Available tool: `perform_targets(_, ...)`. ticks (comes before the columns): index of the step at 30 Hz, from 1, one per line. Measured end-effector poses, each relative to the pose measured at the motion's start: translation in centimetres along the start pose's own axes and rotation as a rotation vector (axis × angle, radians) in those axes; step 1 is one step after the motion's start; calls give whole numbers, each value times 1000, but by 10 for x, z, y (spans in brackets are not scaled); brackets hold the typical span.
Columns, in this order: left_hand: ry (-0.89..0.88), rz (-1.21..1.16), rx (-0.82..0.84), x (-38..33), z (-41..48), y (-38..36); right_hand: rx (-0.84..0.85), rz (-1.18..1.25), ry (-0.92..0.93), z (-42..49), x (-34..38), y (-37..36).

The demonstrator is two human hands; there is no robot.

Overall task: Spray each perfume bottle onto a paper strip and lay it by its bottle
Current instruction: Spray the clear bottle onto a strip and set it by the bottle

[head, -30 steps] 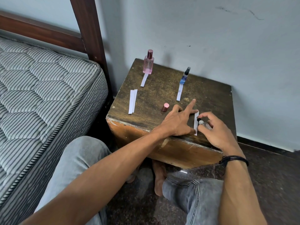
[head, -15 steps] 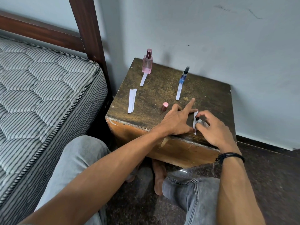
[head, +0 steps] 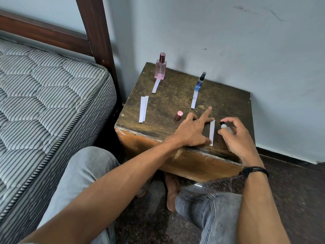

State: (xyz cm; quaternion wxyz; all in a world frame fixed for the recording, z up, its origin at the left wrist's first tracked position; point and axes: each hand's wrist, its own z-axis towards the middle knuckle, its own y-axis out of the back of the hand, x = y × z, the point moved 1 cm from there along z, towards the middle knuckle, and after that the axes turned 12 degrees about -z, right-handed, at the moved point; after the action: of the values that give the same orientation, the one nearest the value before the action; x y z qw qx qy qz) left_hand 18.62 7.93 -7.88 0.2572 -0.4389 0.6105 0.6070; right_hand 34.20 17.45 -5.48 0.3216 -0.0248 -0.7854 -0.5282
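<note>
A worn dark wooden counter (head: 175,95) stands in a pale corner beside a striped mattress (head: 52,95); at its far side a pink glass bottle (head: 160,70) and a slim blue bottle (head: 199,83) each have a white paper strip (head: 156,85) (head: 194,99) laid before them, so two seem done; the left hand (head: 191,131), its grip open, presses a third strip (head: 212,132) flat at the near right; the right hand (head: 235,136) grips a small clear bottle (head: 226,128) just right of it, likely for spraying; two spare strips (head: 143,109) lie at the left.
</note>
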Motion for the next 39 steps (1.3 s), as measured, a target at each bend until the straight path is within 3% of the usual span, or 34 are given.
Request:
perform_targets(12, 15, -44, 4, 5, 3, -1, -32, 76, 14, -1, 2, 3)
perform_targets(29, 9, -37, 0, 8, 6, -2, 71, -78, 77, 1, -5, 2)
perform_targets(39, 17, -50, 4, 8, 6, -3, 42, -201, 126, 0, 5, -4)
